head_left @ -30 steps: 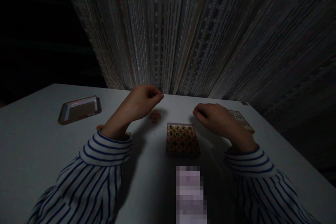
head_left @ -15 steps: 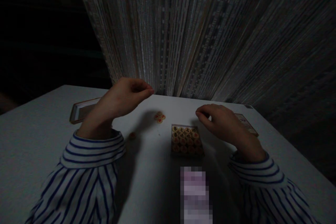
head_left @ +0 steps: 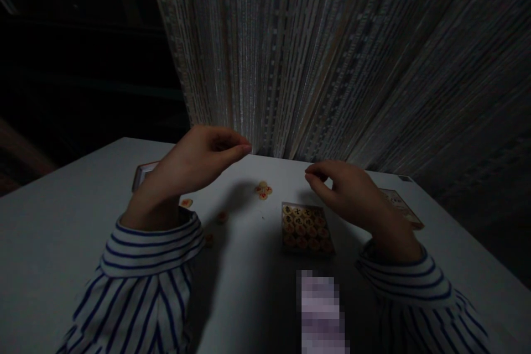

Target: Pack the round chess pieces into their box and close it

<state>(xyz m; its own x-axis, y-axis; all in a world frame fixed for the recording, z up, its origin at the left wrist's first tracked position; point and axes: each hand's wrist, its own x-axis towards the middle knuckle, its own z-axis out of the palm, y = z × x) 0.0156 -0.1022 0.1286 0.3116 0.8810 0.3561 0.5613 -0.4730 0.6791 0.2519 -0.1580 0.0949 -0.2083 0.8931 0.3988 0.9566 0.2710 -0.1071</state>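
My left hand (head_left: 203,157) is raised above the white table, thumb and fingertips pinched together. What lies between them, if anything, does not show. Lower and to the right, my right hand (head_left: 348,191) hovers in a similar pinch, its fingertips too dark to show any content. Just below it sits a square box (head_left: 306,203) with rows of round Chinese chess pieces (head_left: 309,229), marked in black and red. A small cluster of red-marked pieces (head_left: 264,190) lies between the hands. Beside my left wrist are a few loose pieces (head_left: 187,203), partly in shadow.
A shallow rimmed tray or lid (head_left: 141,173) is partly hidden behind my left forearm. A flat printed card or lid (head_left: 402,207) lies right of my right wrist. String curtains (head_left: 290,55) hang beyond the far edge of the table (head_left: 95,193). The light is dim.
The camera view has shifted, so the table and pieces appear farther right and slightly lower. My hands have drawn a little closer together, both still pinched. More loose pieces show beside my left wrist.
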